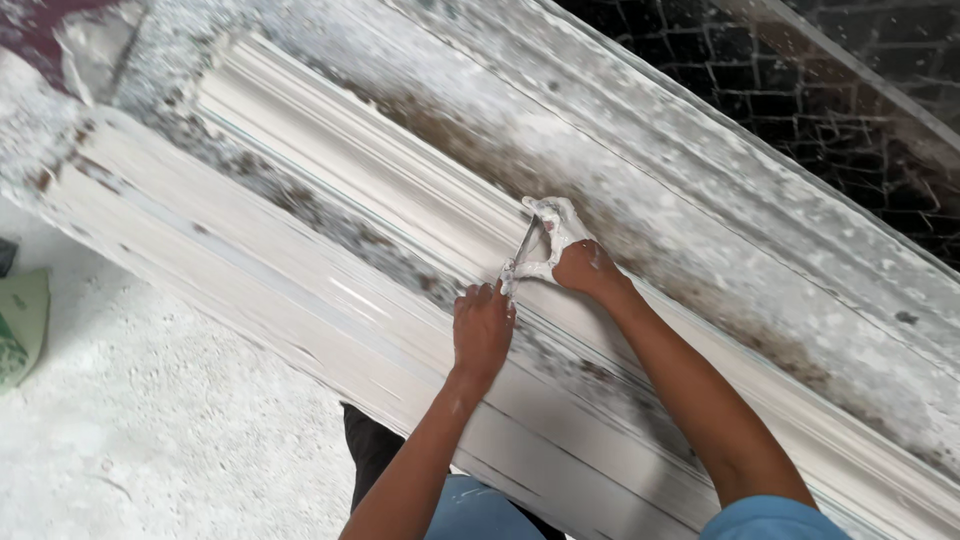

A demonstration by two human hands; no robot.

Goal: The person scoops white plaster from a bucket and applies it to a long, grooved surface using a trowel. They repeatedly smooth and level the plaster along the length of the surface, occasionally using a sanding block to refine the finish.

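Observation:
A long white plaster moulding (330, 200) lies diagonally on a plaster-caked bench (700, 230), running from upper left to lower right. My right hand (560, 250), coated in wet white plaster, grips a small flat metal blade (525, 243) set against the moulding's ridged face. My left hand (482, 330) rests on the moulding just below it, fingertips touching the blade's lower end. Both forearms reach up from the bottom of the view.
The floor (150, 420) at lower left is covered in white plaster dust. A green object (20, 325) lies at the left edge. A dark tiled surface (800, 70) shows at upper right beyond the bench. My blue clothing (470, 510) sits at the bottom.

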